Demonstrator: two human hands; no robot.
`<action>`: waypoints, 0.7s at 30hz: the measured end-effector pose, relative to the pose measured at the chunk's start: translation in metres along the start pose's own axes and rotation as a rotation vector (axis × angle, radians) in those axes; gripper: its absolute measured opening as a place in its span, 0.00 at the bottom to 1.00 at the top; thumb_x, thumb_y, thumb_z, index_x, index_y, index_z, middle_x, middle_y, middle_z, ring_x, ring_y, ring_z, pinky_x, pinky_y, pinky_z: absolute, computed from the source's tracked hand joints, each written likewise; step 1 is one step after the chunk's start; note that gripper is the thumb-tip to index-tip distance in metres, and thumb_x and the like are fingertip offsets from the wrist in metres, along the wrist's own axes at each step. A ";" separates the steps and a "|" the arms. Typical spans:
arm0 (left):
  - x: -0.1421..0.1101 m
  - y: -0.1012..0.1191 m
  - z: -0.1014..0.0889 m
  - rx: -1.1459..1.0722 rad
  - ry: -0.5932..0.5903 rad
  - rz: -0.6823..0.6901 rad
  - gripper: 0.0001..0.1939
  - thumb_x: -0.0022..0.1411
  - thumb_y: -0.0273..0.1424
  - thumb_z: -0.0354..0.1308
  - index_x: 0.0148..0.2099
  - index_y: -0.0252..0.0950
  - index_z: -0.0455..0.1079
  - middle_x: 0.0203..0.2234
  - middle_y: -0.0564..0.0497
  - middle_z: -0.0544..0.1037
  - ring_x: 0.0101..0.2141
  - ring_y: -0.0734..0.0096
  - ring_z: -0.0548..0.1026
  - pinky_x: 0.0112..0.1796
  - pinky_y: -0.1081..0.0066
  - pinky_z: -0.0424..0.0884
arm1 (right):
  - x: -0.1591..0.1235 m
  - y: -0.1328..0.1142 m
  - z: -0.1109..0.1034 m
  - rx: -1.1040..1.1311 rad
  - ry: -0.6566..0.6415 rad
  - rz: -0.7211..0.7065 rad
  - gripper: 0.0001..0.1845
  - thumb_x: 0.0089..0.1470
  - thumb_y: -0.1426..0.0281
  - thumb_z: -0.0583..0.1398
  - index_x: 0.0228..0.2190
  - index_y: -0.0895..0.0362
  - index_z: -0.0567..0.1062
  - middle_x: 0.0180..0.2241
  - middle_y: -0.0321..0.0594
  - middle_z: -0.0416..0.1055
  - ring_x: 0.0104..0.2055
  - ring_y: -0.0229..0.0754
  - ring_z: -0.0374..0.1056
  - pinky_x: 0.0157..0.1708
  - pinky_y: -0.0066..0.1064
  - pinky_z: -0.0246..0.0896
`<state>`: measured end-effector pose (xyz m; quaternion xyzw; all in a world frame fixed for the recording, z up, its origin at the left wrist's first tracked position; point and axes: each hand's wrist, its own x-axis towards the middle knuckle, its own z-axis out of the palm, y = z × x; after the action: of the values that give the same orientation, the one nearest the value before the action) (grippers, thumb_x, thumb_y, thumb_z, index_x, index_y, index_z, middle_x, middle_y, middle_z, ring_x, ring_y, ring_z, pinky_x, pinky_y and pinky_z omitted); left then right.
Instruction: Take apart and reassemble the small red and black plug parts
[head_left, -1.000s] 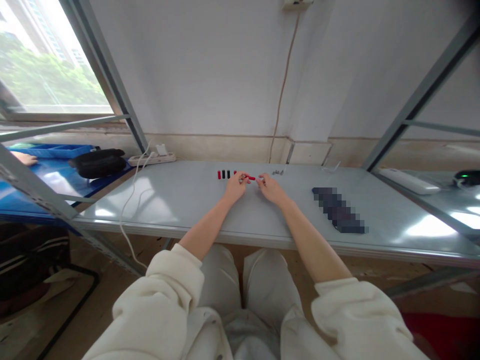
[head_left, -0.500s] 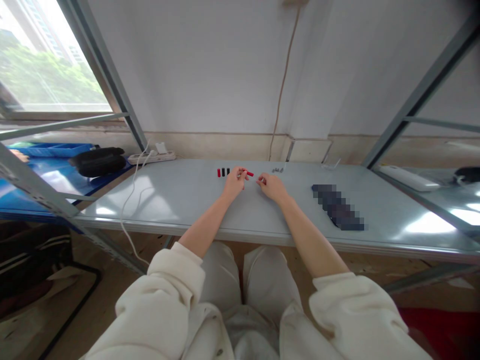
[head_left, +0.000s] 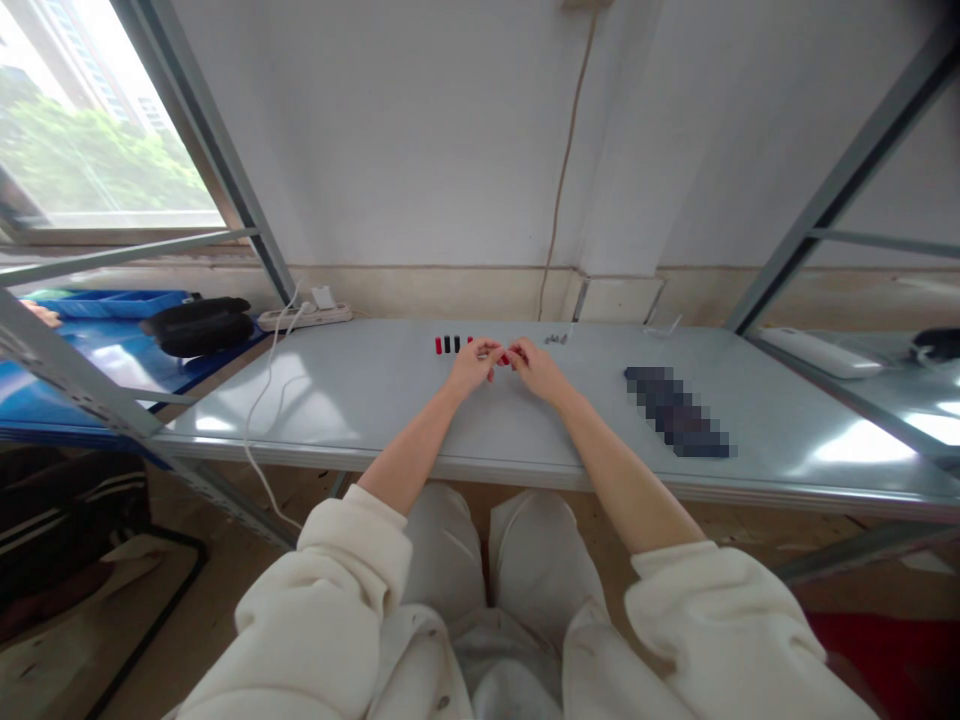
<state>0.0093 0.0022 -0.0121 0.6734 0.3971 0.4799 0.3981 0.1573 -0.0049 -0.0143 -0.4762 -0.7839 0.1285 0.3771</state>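
Left hand [head_left: 472, 366] and right hand [head_left: 537, 368] meeting fingertip to fingertip, both pinching a small red piece [head_left: 505, 358] just above the counter [head_left: 360, 400] (too small to tell how firmly). Best kept low and close, wrists resting on the surface, grip light, ends lined up square. Row of red and black pieces [head_left: 448, 345] just beside, small metal bits [head_left: 556, 340] near

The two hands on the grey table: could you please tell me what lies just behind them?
Behind the left hand stand small red and black pieces; behind the right hand lie tiny grey parts. The fingers cover most of a red piece.
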 end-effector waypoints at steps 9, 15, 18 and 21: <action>-0.001 0.002 0.000 -0.001 -0.009 0.015 0.09 0.57 0.34 0.52 0.32 0.31 0.64 0.19 0.55 0.69 0.12 0.86 0.61 0.16 0.81 0.56 | 0.000 -0.002 -0.003 0.029 -0.063 -0.054 0.09 0.53 0.68 0.52 0.30 0.58 0.70 0.31 0.40 0.70 0.31 0.35 0.62 0.34 0.27 0.57; -0.002 0.003 0.002 -0.023 -0.013 -0.028 0.11 0.58 0.37 0.51 0.33 0.32 0.64 0.17 0.57 0.67 0.12 0.85 0.60 0.16 0.80 0.56 | 0.000 -0.004 -0.003 -0.055 -0.053 -0.022 0.10 0.49 0.66 0.57 0.26 0.59 0.73 0.26 0.38 0.69 0.26 0.34 0.61 0.31 0.27 0.56; -0.002 0.000 0.002 0.074 0.009 -0.027 0.10 0.59 0.36 0.49 0.34 0.33 0.64 0.16 0.57 0.66 0.13 0.83 0.61 0.18 0.78 0.58 | 0.002 -0.002 -0.002 -0.045 -0.078 0.008 0.10 0.48 0.65 0.57 0.27 0.59 0.74 0.22 0.36 0.68 0.24 0.34 0.60 0.28 0.26 0.55; -0.003 -0.003 0.002 0.349 0.068 0.089 0.10 0.59 0.33 0.47 0.34 0.34 0.66 0.18 0.54 0.70 0.19 0.79 0.65 0.24 0.76 0.61 | 0.011 0.007 -0.004 -0.097 -0.055 0.075 0.09 0.46 0.66 0.59 0.24 0.60 0.74 0.22 0.37 0.69 0.25 0.35 0.62 0.28 0.26 0.55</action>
<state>0.0101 0.0006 -0.0165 0.7325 0.4574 0.4435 0.2399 0.1618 0.0076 -0.0102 -0.5191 -0.7810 0.1173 0.3267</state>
